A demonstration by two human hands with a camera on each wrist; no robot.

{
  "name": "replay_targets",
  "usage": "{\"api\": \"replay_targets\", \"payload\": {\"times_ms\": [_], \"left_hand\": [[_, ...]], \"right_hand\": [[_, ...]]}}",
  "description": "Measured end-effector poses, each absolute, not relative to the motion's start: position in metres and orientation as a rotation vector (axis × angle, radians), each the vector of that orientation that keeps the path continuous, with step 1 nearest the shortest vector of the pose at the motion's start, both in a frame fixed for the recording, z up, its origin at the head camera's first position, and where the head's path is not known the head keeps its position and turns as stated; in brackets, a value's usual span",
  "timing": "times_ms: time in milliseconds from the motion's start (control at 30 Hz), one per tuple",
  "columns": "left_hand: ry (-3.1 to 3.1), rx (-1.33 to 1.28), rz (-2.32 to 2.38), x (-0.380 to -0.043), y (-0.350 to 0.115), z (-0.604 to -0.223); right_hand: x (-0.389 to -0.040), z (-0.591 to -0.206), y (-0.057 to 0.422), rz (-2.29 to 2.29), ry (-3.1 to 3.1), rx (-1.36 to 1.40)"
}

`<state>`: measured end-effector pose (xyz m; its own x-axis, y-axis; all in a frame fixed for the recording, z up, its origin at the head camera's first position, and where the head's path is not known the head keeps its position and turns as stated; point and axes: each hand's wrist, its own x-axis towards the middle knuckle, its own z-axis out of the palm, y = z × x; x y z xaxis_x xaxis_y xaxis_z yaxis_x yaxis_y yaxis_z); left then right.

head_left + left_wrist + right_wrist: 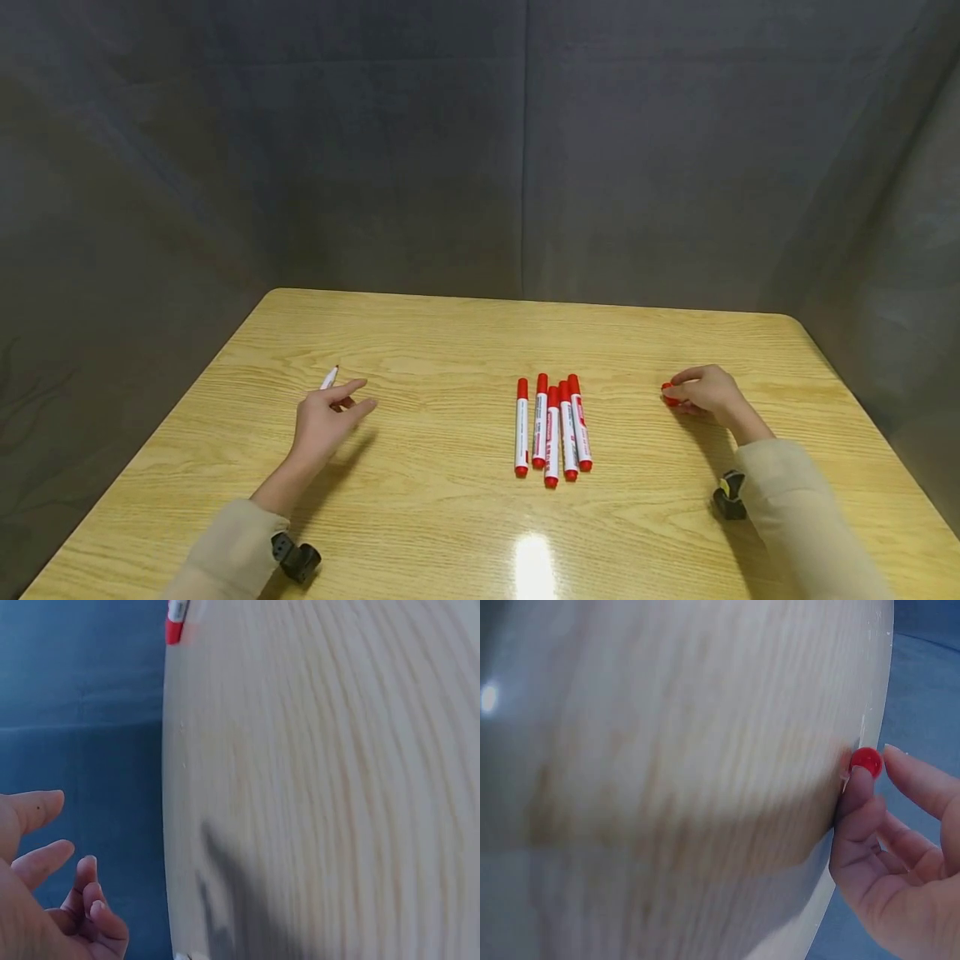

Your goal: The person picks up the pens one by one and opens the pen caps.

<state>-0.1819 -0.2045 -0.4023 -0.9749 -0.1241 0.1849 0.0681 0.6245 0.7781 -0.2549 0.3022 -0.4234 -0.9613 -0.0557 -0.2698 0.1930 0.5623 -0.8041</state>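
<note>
My right hand (705,390) is low over the table at the right, with a red marker cap (670,395) between its thumb and fingers. In the right wrist view the round end of the cap shows at the fingertips. At the left, my left hand (324,419) holds nothing; its fingers are loosely bent and spread apart. Just beyond that hand lies a white marker (330,377) with its dark tip bare, its lower part hidden behind the hand. Several red-capped white markers (552,433) lie side by side between the hands, caps toward the far edge.
The wooden table (435,517) has rounded far corners, and a dark grey curtain (420,167) hangs behind it and at both sides. A bright glare spot shows on the near part of the tabletop. Each wrist carries a small black camera (296,558).
</note>
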Motion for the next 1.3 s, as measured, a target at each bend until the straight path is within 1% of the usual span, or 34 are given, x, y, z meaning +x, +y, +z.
{"api": "replay_targets", "payload": {"times_ms": [400, 767, 1000, 1300], "left_hand": [[-2.623, -0.013, -1.433, -0.182, -0.170, -0.401], [-2.629, -0.088, -1.482, -0.179, -0.130, -0.413], [-2.618, -0.169, -1.561, -0.176, -0.114, -0.419], [-2.651, -0.271, -1.508, -0.174, -0.093, -0.421]], "right_hand": [[-0.247, -0.413, 0.303, -1.372, 2.598, 0.120], [-0.234, -0.401, 0.305, -1.401, 2.613, 0.122], [-0.228, -0.397, 0.304, -1.341, 2.645, 0.121], [-0.219, -0.391, 0.301, -1.339, 2.665, 0.086]]}}
